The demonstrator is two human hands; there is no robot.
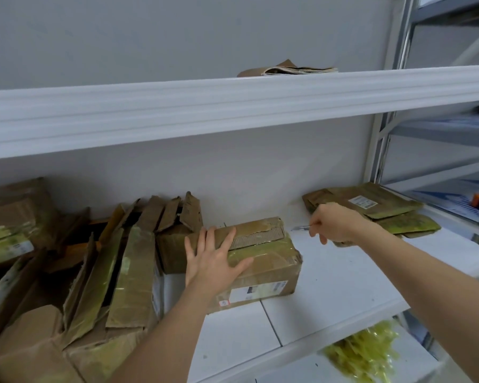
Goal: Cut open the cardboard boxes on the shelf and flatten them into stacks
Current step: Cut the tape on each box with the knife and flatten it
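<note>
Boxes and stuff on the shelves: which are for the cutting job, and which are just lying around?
For the job:
- box, under the left hand
- blade, pinched in the right hand
- opened boxes, on the left
- flat stack, at the right

Just lying about:
- papers on the upper shelf
- yellow tape scraps below

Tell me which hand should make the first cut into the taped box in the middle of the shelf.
The right hand. It already pinches the small blade, whose tip points at the taped box from just beside its right end. The left hand lies flat on the box top, holding it steady.
</note>
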